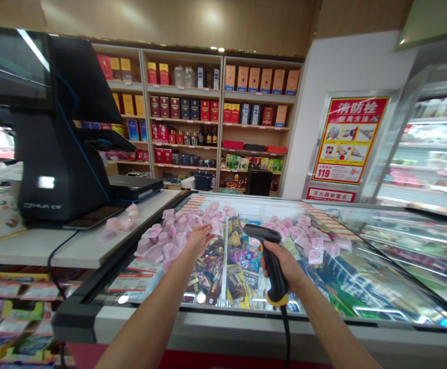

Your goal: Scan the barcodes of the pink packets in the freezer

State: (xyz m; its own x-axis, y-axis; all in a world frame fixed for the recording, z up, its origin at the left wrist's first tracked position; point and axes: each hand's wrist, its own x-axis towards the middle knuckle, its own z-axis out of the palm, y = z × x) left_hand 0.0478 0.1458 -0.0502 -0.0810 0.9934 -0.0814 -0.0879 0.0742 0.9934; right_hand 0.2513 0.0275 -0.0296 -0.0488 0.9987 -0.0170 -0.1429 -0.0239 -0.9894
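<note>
My right hand [285,264] is wrapped round the grip of a black and yellow barcode scanner [275,277], whose head points left. A cable hangs from its lower end. My left hand [199,240] is closed on a small pink packet [216,227] with a whitish label, at the right side of a heap of similar pink packets [173,233]. This heap lies on the glass top of a chest freezer [139,330]. A second group of pink packets [303,236] lies on the glass beyond my right hand. Colourful frozen goods show beneath the glass.
At left, a black checkout terminal [60,128] stands on a white counter [73,251], with several loose pink packets [121,223] near it. Shelves of boxed goods [185,110] fill the back wall. A red and yellow notice [348,138] hangs right, beside a lit display fridge [434,148].
</note>
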